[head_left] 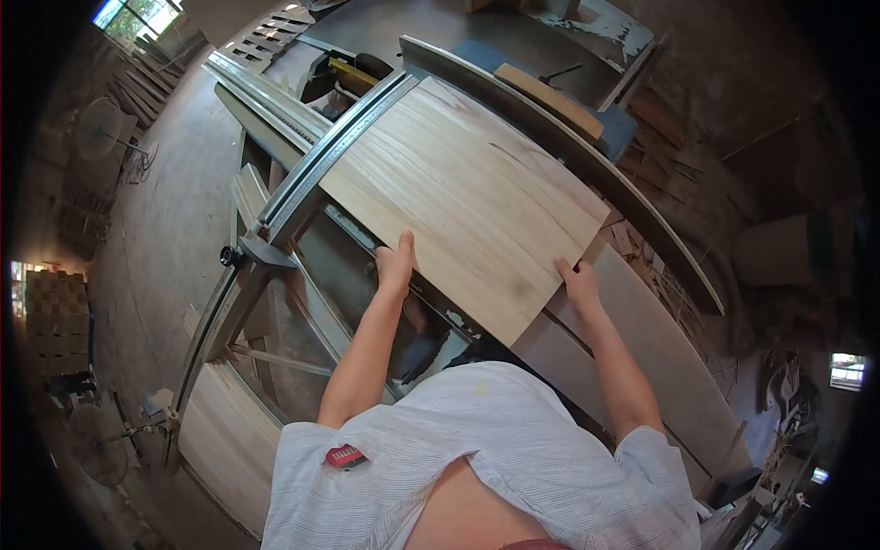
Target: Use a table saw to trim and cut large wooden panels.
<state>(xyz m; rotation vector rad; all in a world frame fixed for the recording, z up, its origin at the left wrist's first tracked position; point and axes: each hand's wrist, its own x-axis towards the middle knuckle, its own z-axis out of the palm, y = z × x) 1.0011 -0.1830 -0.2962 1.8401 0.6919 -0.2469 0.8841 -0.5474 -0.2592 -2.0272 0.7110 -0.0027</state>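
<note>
At twelve o'clock from the striped shirt, a wide wooden panel lies over the table, with a metal bar at its ten. The left hand grips its edge at eight, thumb on top; the right hand pinches it at four. It looks stiff, smooth and a bit heavy, so opposite edges seem best to hold.

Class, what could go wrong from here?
The bare left hand and right hand hold the wooden panel by its edges, so splinters are possible. One is at a side, the other at the near end, so uneven pushing might twist it against the metal rail.
</note>
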